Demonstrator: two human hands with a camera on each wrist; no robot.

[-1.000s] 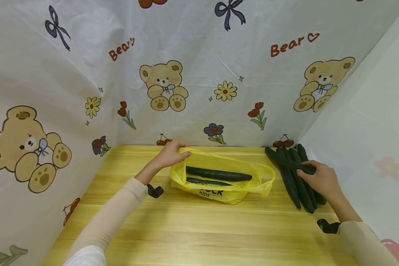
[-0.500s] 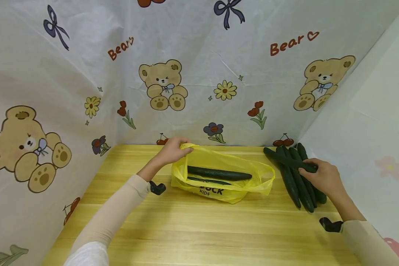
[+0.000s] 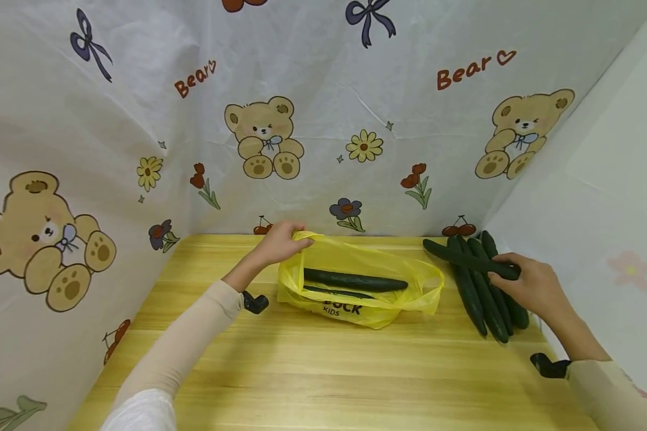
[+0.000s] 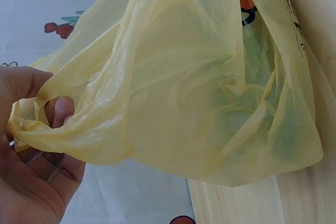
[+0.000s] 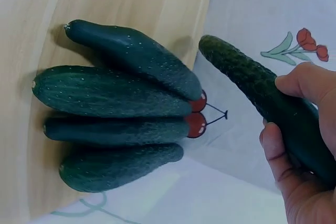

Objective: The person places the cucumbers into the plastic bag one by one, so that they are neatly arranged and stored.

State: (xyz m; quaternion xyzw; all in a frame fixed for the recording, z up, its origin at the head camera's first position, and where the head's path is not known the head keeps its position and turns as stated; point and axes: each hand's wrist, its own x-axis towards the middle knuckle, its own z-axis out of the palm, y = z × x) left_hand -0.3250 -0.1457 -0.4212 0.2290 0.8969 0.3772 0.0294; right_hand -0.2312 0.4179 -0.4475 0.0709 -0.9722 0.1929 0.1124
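A yellow plastic bag lies with its mouth open on the table, two dark green cucumbers visible inside. My left hand pinches the bag's left rim; the left wrist view shows thumb and fingers curled round the thin plastic. At the right, my right hand grips one end of a cucumber held across the others. In the right wrist view this cucumber is between thumb and fingers, apart from the several cucumbers lying side by side.
The wooden table meets a printed cloth wall at the back and a white wall at the right, close to the cucumber pile. A black wrist device sits below my left wrist.
My right hand has shifted slightly to the right, and the gripped cucumber has tilted a little. My left hand has raised the bag's left rim slightly compared with one second ago.
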